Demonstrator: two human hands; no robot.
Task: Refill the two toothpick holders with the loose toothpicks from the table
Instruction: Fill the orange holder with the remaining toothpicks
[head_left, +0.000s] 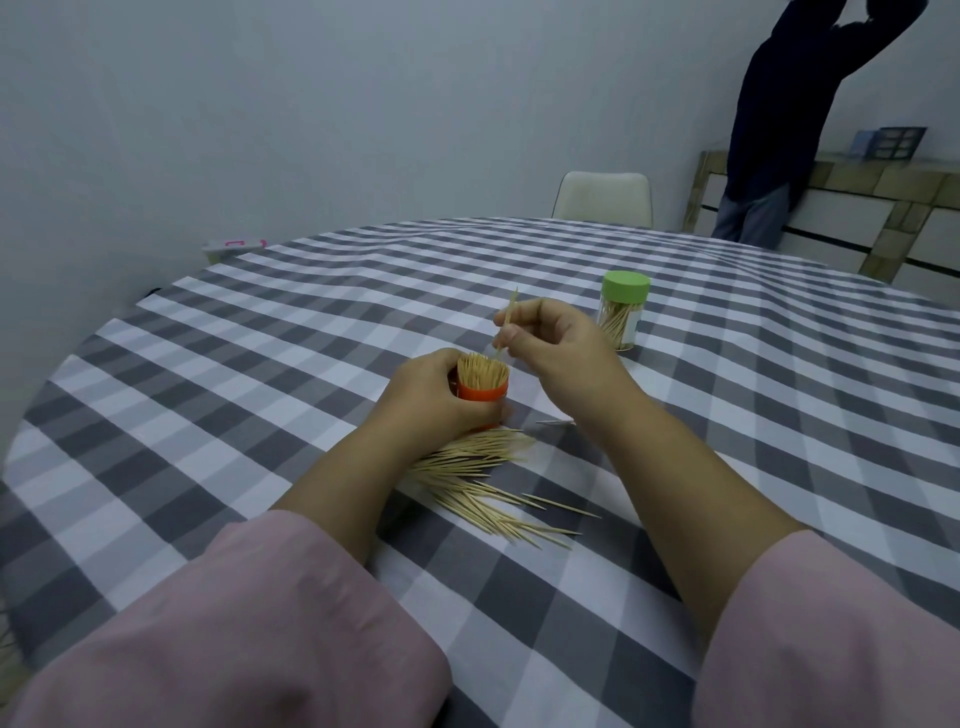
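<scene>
My left hand (423, 397) grips an orange toothpick holder (482, 391) standing upright on the table, packed full of toothpicks with its top open. Just above and to the right of it, my right hand (558, 343) pinches a single toothpick (506, 325), held nearly upright with its lower tip beside the holder's rim. A second holder with a green lid (625, 309) stands closed behind my right hand, toothpicks visible through its clear wall. A pile of loose toothpicks (488, 478) lies on the checked cloth between my forearms.
The round table wears a grey and white checked cloth (291, 364). A white chair (602, 200) stands at the far side. A person in dark clothes (779, 130) stands at the back right by a tiled counter. A small white and pink box (234, 247) sits at the table's far left edge.
</scene>
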